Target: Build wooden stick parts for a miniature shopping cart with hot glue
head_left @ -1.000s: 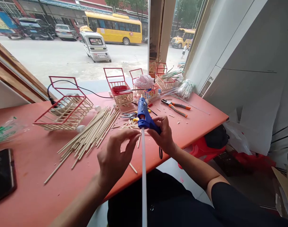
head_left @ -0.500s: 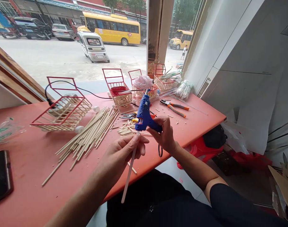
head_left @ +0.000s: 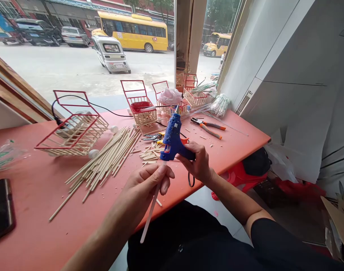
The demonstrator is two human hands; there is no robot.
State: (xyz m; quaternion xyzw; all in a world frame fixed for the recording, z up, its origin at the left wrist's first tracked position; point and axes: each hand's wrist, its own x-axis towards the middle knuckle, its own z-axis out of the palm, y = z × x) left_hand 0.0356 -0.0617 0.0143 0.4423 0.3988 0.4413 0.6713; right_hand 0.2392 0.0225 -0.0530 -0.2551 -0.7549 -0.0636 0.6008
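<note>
My right hand grips the handle of a blue glue gun, nozzle tilted up and away over the red table. My left hand pinches a long white glue stick whose upper end meets the back of the gun. The stick slants down to the left below the table edge. A black cord loop hangs under my right wrist.
A pile of thin wooden sticks lies left of my hands, with short cut pieces beyond. Red-framed stick carts stand further back. Pliers lie at the right, a dark phone at the left edge.
The glue stick swung from pointing straight down to slanting left, and my left hand slid down along it. The glue gun tilted its nozzle upward.
</note>
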